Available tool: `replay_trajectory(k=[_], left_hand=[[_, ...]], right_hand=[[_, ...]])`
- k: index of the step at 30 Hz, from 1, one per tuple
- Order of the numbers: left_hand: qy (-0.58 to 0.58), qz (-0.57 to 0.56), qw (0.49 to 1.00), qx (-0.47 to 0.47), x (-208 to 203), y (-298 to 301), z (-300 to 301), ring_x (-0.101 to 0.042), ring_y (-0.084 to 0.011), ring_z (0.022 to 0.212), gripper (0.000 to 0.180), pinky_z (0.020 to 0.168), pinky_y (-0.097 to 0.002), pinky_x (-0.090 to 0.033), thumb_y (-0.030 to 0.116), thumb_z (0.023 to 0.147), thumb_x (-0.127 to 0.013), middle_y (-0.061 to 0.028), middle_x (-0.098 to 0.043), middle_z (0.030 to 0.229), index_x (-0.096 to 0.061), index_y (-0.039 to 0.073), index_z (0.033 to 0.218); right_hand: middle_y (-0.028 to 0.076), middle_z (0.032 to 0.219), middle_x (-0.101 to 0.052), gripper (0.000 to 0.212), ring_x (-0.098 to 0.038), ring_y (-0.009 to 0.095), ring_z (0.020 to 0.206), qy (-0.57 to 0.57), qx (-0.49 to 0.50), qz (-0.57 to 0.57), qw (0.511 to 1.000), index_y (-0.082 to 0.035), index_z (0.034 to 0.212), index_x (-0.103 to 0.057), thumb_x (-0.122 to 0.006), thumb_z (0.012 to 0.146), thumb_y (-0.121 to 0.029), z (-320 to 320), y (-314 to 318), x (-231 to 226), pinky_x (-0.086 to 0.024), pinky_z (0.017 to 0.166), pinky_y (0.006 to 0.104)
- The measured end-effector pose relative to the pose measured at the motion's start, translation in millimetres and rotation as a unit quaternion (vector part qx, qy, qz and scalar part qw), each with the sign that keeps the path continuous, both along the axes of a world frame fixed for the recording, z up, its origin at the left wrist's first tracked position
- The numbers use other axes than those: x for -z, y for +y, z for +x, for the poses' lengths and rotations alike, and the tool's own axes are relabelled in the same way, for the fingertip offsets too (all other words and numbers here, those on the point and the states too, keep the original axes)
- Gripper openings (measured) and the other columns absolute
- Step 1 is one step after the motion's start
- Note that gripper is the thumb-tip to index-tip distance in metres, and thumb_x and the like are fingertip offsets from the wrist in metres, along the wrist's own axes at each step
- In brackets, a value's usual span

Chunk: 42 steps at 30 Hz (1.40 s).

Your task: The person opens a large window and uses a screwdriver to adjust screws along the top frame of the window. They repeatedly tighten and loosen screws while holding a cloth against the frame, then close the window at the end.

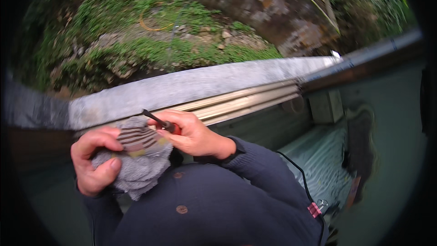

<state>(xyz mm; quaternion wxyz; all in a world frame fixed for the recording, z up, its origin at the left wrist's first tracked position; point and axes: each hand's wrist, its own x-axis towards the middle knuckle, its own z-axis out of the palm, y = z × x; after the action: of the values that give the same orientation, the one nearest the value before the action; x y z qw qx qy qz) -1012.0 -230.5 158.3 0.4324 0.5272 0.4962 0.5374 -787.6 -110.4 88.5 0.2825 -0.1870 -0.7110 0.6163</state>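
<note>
A grey terry cloth (144,168) with dark stripes and yellowish patches is bunched up in front of my chest. My left hand (94,160) grips its left side, thumb and fingers closed on the fabric. In my right hand (196,134) is a screwdriver-like tool with a red handle (172,127); its dark shaft points up and left, above the striped part of the cloth. The right fingertips meet the cloth's upper right edge. How much of the handle lies inside the right palm is hidden.
Beyond my hands run pale metal window tracks (246,102) and a grey concrete ledge (195,82). Outside are green plants (195,18), stones and a stained dark slab (255,4). A black cable with a pink binder clip (314,209) hangs at my right side.
</note>
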Motion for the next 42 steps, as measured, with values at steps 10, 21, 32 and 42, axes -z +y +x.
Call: replay_trajectory(k=[10,21,32,42], left_hand=[[0.137,-0.089,0.979,0.120,-79,75,76,-0.062,-0.0215,0.096,0.038,0.086,-0.0307,-0.047,0.019,0.074,-0.072,-0.0156,-0.065,0.106,-0.063,-0.006,0.102],[0.340,-0.056,0.912,0.224,-58,166,163,-0.065,-0.0214,0.074,0.031,0.066,-0.0310,-0.050,0.001,0.077,-0.059,-0.0157,-0.068,0.090,-0.064,-0.002,0.107],[0.416,0.030,0.867,0.271,-17,204,239,-0.065,-0.0386,0.077,0.031,0.068,-0.0417,-0.051,0.001,0.078,-0.061,-0.0204,-0.065,0.086,-0.065,0.001,0.109],[0.449,0.063,0.808,0.376,-9,293,330,-0.065,-0.0377,0.069,0.058,0.065,-0.0475,-0.051,0.009,0.077,-0.053,-0.0210,-0.066,0.077,-0.059,0.014,0.134]], right_hand=[[-0.004,0.083,-0.054,0.011,-0.045,0.002,0.071,0.105,0.005,-0.095,0.990,0.001,0.105,-0.063,-0.061,0.094,-0.002,76,28,-6,-0.040,0.062,0.0201],[0.004,0.081,-0.061,0.009,-0.052,0.010,0.066,0.045,0.312,0.112,0.942,0.001,0.090,-0.064,-0.065,0.083,0.005,200,48,-9,-0.041,0.058,0.0258],[0.003,0.073,-0.055,0.007,-0.045,0.008,0.059,-0.046,0.432,0.152,0.888,0.002,0.083,-0.062,-0.067,0.079,0.004,264,66,-2,-0.038,0.053,0.0234],[0.011,0.076,-0.060,0.020,-0.059,0.024,0.058,-0.177,0.597,0.382,0.683,0.000,0.093,-0.064,-0.068,0.074,0.004,311,127,-15,-0.049,0.053,0.0329]])
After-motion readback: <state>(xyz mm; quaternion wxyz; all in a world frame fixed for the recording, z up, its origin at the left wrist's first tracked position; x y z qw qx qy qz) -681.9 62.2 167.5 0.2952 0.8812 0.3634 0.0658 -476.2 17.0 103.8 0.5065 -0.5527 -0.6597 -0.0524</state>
